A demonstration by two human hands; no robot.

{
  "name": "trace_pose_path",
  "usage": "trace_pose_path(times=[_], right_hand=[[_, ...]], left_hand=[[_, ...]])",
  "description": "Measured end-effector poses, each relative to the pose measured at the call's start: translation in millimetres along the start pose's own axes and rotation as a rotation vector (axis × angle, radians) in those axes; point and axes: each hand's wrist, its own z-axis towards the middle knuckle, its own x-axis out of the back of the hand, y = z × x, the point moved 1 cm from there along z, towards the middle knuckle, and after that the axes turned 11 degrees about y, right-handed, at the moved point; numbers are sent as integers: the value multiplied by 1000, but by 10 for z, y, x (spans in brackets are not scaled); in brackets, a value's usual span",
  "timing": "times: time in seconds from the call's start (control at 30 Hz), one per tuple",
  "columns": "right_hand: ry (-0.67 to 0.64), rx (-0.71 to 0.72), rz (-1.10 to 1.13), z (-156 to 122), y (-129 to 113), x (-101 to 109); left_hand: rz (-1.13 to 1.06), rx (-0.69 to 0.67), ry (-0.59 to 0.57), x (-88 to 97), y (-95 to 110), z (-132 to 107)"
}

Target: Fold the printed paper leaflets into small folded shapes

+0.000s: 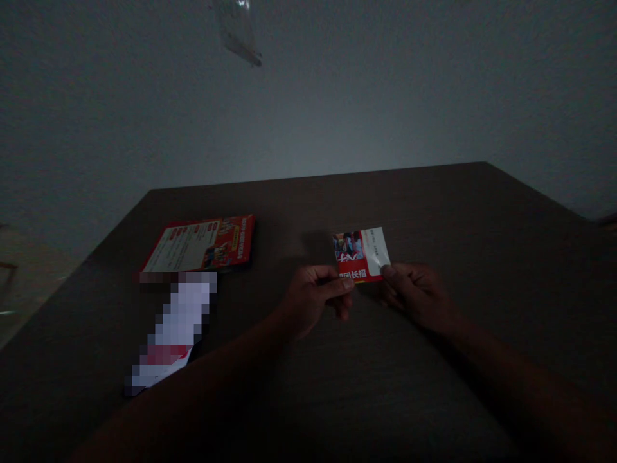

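A small red and white printed leaflet (361,254), apparently folded, is held between my two hands above the dark table. My left hand (318,296) pinches its lower left corner between thumb and fingers. At its lower right edge, my right hand (419,292) grips it with the thumb on top. White characters run along the red lower part, and a picture shows at the upper left. To the left lies a stack of larger red printed leaflets (193,247), with a pale text panel on the top one.
A bright object blurred by pixels (180,321), perhaps a lit screen, lies left of my left forearm. The dark wooden table (299,206) meets a grey wall (337,96) at its far edge. A clear plastic piece (237,29) hangs on the wall.
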Motion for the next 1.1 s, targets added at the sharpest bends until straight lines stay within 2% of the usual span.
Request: trace_pose_path(times=[0.13, 0.33, 0.6, 0.83, 1.1], right_hand=[[-19, 12, -30, -1, -14, 11], [-42, 35, -62, -4, -62, 33], [-89, 46, -88, -3, -63, 4], [-83, 43, -76, -2, -79, 16], [-112, 23, -52, 0, -69, 8]], left_hand=[[23, -6, -20, 30, -10, 8], [33, 14, -113, 68, -38, 16], [82, -60, 13, 45, -55, 23], [34, -49, -18, 4, -33, -24], [124, -143, -2, -12, -7, 7]])
